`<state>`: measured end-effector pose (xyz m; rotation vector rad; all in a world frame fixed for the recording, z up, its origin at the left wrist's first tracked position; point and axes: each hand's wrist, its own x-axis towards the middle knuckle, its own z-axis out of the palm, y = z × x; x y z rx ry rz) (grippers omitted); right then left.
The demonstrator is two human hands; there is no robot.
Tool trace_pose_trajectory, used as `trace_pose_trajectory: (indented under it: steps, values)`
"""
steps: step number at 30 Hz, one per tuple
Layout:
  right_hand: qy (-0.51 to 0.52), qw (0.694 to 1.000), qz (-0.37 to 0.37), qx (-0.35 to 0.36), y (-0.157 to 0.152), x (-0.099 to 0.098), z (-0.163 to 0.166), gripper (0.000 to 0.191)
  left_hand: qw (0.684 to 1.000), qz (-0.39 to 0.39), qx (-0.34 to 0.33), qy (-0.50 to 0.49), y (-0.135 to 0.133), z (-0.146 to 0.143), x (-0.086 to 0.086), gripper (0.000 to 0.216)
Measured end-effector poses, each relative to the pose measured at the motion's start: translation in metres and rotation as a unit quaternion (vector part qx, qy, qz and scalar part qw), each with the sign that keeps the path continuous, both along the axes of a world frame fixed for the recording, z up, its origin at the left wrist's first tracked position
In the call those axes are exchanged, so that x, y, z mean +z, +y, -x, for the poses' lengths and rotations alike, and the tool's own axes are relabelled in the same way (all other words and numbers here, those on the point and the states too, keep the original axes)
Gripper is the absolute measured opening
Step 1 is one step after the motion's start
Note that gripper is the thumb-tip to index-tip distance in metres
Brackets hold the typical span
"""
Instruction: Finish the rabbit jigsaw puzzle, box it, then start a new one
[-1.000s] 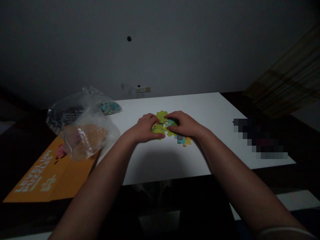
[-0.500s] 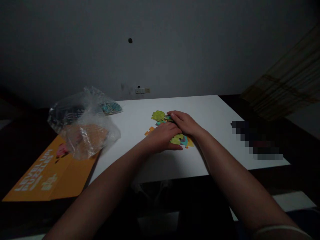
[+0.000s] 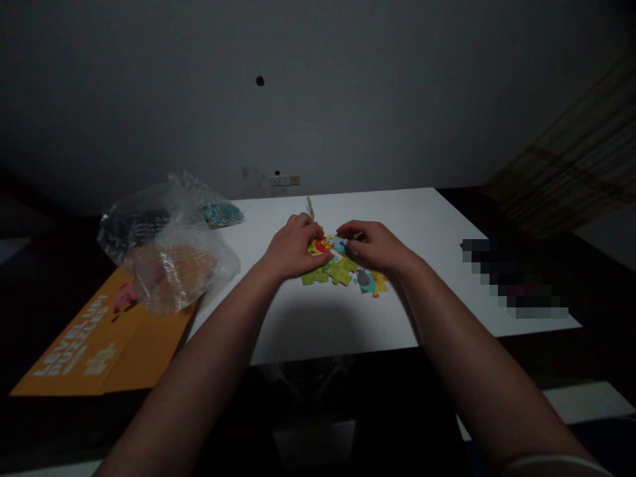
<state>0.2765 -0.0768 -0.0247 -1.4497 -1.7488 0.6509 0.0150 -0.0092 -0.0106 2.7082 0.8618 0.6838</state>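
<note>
A heap of colourful jigsaw puzzle pieces [image 3: 342, 270] lies on the white table [image 3: 308, 331], mostly green, with red, yellow and blue ones on top. My left hand [image 3: 295, 246] curls round the heap's left side, red and yellow pieces between its thumb and fingers. Just beyond its fingertips a thin, blurred piece [image 3: 310, 207] stands on edge. On the right side, my right hand [image 3: 373, 244] has bent fingers, with thumb and fingertips apart beside a pale blue piece [image 3: 340, 246]. A teal and yellow piece [image 3: 368, 283] lies below my right wrist.
At the left, a crumpled clear plastic bag [image 3: 169, 265] rests on an orange puzzle box or folder [image 3: 144, 351]. Behind it is a bag of bluish pieces [image 3: 222, 214]. A pixelated dark object [image 3: 511, 278] lies at the table's right edge. A wall socket [image 3: 285, 180] is behind.
My hands have moved apart from over the heap, the left one leftward and away from me. More green pieces now show between them, and the green piece at the back is no longer seen there.
</note>
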Motion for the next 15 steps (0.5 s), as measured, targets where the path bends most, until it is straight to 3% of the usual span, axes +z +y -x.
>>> trace_pose_trajectory:
  steps: [3, 5, 7, 9, 11, 15]
  values:
    - [-0.023, 1.0, -0.015, -0.009, 0.0, 0.0, 0.003, 0.038, 0.999, 0.001, 0.033, -0.032, 0.004, -0.002, 0.001, 0.039]
    - [-0.048, 0.998, -0.043, -0.018, 0.001, 0.001, 0.004, 0.035, 0.992, -0.013, 0.1, -0.076, 0.018, -0.007, 0.002, 0.041]
    - [-0.073, 0.994, -0.076, -0.015, 0.002, 0.001, 0.003, 0.035, 0.978, -0.02, 0.18, -0.102, 0.041, -0.015, 0.002, 0.057]
    - [-0.093, 0.992, -0.087, 0.011, 0.003, 0.001, 0.001, 0.04, 0.972, 0.029, 0.224, -0.065, 0.066, -0.025, -0.001, 0.074]
    - [-0.113, 0.99, -0.066, 0.043, 0.001, -0.001, -0.002, 0.056, 0.972, 0.085, 0.22, -0.005, 0.086, -0.035, -0.007, 0.077]
    - [-0.184, 0.978, 0.014, 0.096, -0.005, -0.006, 0.002, 0.113, 0.975, 0.113, 0.188, 0.046, 0.103, -0.045, -0.022, 0.064]
